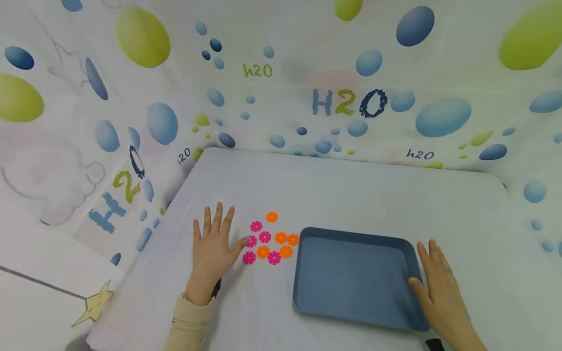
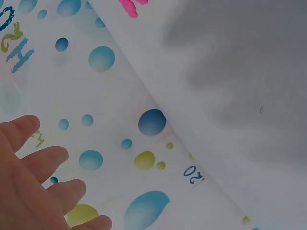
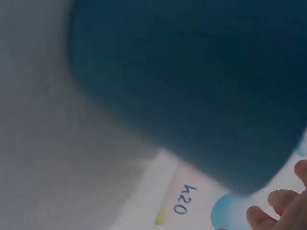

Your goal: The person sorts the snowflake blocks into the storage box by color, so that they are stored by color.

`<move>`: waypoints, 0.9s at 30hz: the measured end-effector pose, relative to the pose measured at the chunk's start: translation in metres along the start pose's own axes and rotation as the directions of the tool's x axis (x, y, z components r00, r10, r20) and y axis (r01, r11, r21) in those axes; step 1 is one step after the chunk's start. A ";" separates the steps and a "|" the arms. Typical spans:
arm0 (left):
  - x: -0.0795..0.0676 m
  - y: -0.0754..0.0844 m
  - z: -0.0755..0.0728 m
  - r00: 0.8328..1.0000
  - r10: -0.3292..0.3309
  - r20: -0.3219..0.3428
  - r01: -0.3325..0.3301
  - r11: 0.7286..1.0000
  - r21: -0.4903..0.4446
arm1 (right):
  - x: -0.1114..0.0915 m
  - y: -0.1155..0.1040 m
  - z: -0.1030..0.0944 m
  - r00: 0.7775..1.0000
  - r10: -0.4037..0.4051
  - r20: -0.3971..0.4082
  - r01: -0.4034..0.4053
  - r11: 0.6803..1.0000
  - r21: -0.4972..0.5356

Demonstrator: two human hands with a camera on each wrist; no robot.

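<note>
My left hand (image 1: 212, 258) is spread out, palm down, left of a loose group of small flower-shaped pieces. Several of these are pink pieces (image 1: 265, 237) and several are orange pieces (image 1: 281, 237); the left thumb overlaps one pink piece in the head view. A blue-grey rectangular tray (image 1: 355, 278) with a low rim lies just right of the group, its inside bare. Over the tray's right edge is my right hand (image 1: 443, 295), fingers extended and holding nothing. In the right wrist view the tray (image 3: 182, 86) looms large and dark beside the right fingertips (image 3: 283, 201).
Everything lies on a white table (image 1: 351, 195) with rounded corners. Behind it and to the left stand white walls (image 1: 290, 102) printed with blue and green spots and "H2O" lettering. A yellow star (image 1: 97, 303) shows beyond the left table edge.
</note>
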State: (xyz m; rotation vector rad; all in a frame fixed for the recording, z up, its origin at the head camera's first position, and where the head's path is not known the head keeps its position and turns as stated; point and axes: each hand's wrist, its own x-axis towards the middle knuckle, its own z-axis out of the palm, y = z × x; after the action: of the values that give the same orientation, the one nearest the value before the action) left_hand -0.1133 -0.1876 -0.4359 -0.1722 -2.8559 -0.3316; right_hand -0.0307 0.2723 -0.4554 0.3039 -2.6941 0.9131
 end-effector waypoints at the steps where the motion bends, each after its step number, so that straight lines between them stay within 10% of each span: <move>1: -0.002 0.003 0.001 1.000 0.000 0.011 0.000 1.000 -0.005 | -0.006 -0.002 0.001 1.000 0.001 -0.007 -0.001 0.999 0.037; 8: -0.020 0.019 0.010 0.997 -0.035 0.063 0.040 0.996 -0.083 | -0.037 -0.011 0.024 0.987 -0.074 -0.139 0.097 0.981 0.168; 16: -0.033 0.021 0.020 0.988 -0.079 0.136 0.099 0.985 -0.143 | -0.047 -0.011 0.037 0.984 0.024 -0.174 0.009 0.982 0.190; 27: -0.034 0.017 0.024 0.972 -0.104 0.210 0.130 0.985 -0.116 | -0.046 -0.001 0.039 0.989 0.146 -0.026 -0.137 0.965 0.222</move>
State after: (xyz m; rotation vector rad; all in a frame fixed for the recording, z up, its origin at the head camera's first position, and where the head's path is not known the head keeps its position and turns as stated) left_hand -0.0839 -0.1688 -0.4640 -0.0647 -3.0547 -0.5539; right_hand 0.0056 0.2526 -0.4993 0.1353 -2.6055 1.2493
